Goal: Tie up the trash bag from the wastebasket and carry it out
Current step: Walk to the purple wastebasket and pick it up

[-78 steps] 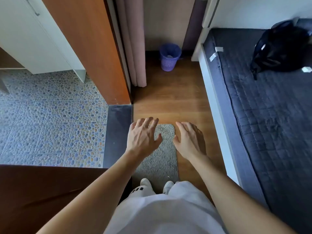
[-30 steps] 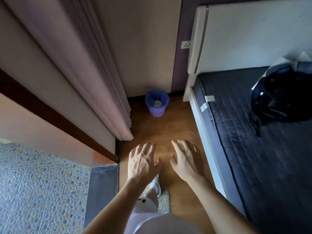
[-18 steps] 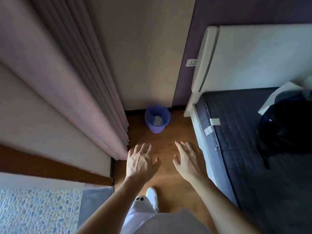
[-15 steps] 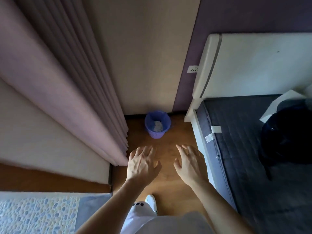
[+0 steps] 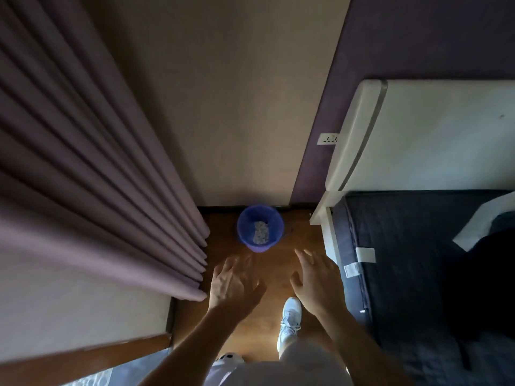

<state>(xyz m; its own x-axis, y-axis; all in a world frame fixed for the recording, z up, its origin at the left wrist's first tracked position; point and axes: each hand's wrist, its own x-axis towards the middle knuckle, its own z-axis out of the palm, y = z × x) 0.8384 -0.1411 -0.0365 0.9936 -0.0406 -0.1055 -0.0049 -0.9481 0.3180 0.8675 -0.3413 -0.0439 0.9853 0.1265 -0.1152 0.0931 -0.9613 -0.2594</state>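
Note:
A small blue-purple wastebasket stands on the wooden floor against the far wall, with pale crumpled trash inside it. A bag lining cannot be made out from here. My left hand and my right hand are held out palm down, fingers spread, a short way in front of the basket and not touching it. Both hold nothing.
A pleated mauve curtain hangs close on the left. A bed with a dark quilted cover and white headboard bounds the right side, with a dark bag on it. My white shoe is on the narrow wooden floor strip.
I have walked forward along the floor strip; the wastebasket is much nearer and now lies just beyond my fingertips. Both hands stay spread and empty.

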